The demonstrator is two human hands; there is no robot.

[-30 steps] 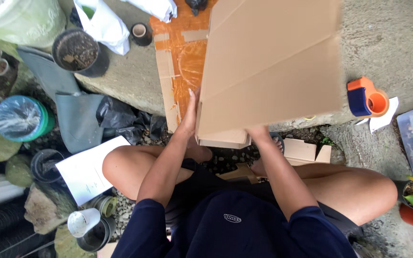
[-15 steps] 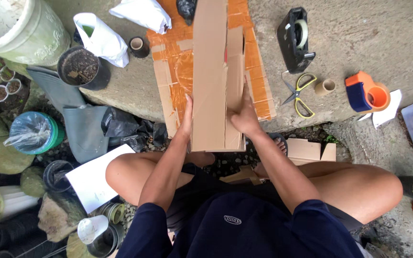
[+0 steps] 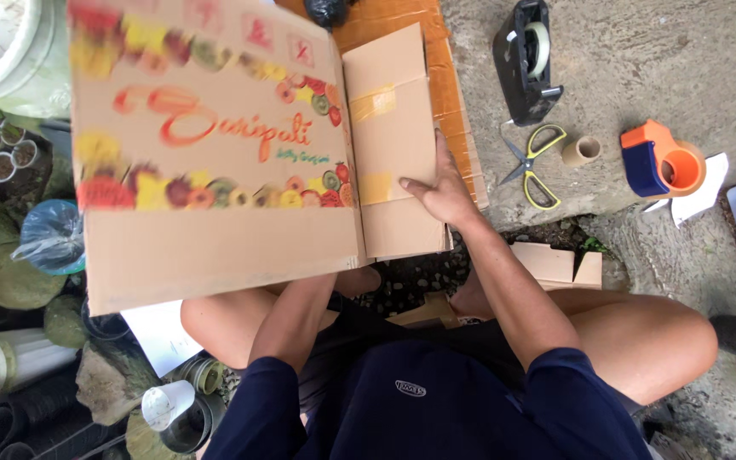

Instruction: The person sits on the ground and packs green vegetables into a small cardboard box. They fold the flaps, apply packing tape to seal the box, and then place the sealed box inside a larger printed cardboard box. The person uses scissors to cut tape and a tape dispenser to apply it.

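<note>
The printed cardboard box [image 3: 215, 162] fills the upper left of the frame, blurred and cut off at the top edge, and it hides the left hand, so I cannot tell how that hand's fingers stand. The right hand [image 3: 445, 192] lies at centre on the box's plain side panel, fingers [image 3: 443, 153] slightly apart and flat. Scissors [image 3: 531, 163] and a tape dispenser [image 3: 526, 60] lie on the concrete floor [image 3: 641, 51], upper right.
</note>
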